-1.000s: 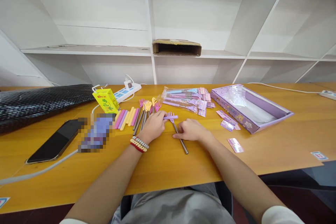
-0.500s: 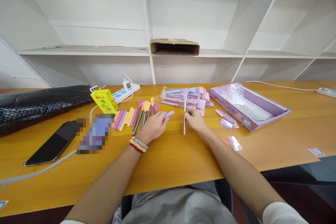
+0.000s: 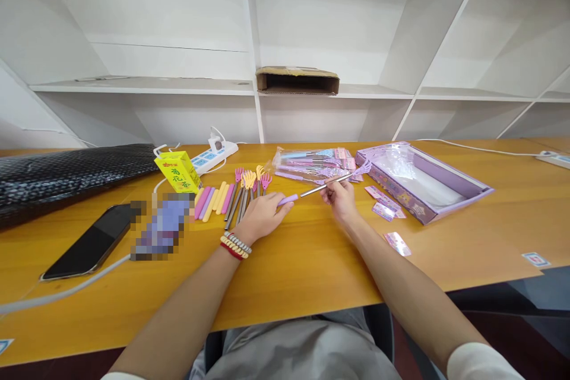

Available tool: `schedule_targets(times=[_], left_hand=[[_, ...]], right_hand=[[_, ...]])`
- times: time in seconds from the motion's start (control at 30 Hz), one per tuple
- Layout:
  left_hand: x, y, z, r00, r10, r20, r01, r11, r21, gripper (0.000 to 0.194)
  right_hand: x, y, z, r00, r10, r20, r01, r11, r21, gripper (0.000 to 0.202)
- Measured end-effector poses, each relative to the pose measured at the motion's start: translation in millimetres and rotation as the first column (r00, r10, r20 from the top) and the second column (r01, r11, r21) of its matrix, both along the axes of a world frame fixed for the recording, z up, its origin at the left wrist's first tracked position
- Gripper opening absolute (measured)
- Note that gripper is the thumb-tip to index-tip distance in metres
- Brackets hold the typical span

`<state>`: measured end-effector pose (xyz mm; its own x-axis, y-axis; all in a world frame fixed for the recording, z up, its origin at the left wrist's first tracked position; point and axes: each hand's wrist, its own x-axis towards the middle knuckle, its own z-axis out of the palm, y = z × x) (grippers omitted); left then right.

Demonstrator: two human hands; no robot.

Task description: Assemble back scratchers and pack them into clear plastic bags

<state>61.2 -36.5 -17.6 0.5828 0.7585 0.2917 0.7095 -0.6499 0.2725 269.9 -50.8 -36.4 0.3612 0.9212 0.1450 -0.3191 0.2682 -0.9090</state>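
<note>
My left hand (image 3: 262, 214) is closed on a short purple handle sleeve (image 3: 288, 199), whose end pokes out past the fingers. In my right hand (image 3: 341, 197) is a back scratcher (image 3: 317, 189) with a metal rod and a purple claw head. It lies tilted, claw to the upper right, the bare rod end pointing at the sleeve with a small gap between them. Left of my left hand are several back scratchers (image 3: 243, 193) with pink and yellow claws. Beside these, several loose pink, yellow and purple sleeves (image 3: 214, 202) lie in a row.
Bagged back scratchers (image 3: 312, 160) lie behind my hands. On the right are an open purple box (image 3: 454, 202) and several small cards (image 3: 398, 243). Leftward are a yellow carton (image 3: 178, 171), a power strip (image 3: 214, 157), a black phone (image 3: 91, 243) and a black wrapped bundle (image 3: 75, 178).
My right hand has turned the back scratcher from upright to slanting, so its rod end faces the sleeve. My left hand stays almost in place and has angled the sleeve slightly.
</note>
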Motion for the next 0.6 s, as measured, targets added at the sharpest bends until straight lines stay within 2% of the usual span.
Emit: schedule_targets(times=[0.4, 0.6], left_hand=[[-2.6, 0.0, -0.4, 0.999, -0.029, -0.017, 0.029, 1.0, 0.001, 0.04], [-6.3, 2.2, 0.5, 0.998, -0.026, -0.052, 0.025, 1.0, -0.02, 0.043]], right_hand=[[2.2, 0.3, -3.9, 0.989, 0.144, 0.027, -0.144, 0.989, -0.013, 0.014], [7.3, -3.9, -1.3, 0.962, 0.243, 0.127, -0.243, 0.97, -0.018, 0.017]])
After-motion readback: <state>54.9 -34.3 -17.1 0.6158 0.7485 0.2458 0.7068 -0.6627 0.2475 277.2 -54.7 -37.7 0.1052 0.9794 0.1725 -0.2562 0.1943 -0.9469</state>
